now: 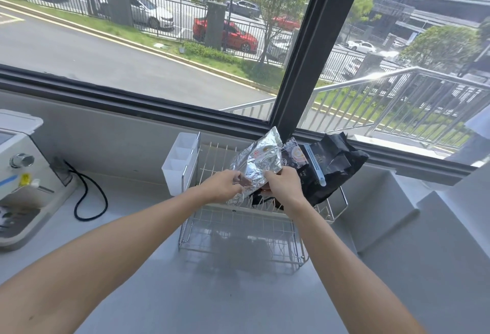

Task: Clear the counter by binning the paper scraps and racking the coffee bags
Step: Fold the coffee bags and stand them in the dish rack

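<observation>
Rack (254, 225) of bright wire stands on the grey table (212, 294) below the window (159, 42), with a white plastic holder (180, 164) hung on its left end; what the holder's compartments contain cannot be seen. In the upper tier of the rack, toward the right, sit black coffee bags (334, 169), crumpled and leaning against one another, one with pale print and a round emblem on its face. Just left of them a silver foil bag (258, 164) is held over the same tier, tilted, its top corner pointing up toward the window frame. The foil is creased and shiny, with a faint round mark and some red print near its middle.

The left hand (225, 185) pinches the foil bag's lower left edge, fingers curled onto it. The right hand (283, 185) grips the bag's lower right part, fingers wrapped round it, touching the black bags beside it.

At the table's left edge stands a white machine (23, 182), and a black cable (90, 195) loops from the wall beside it.
</observation>
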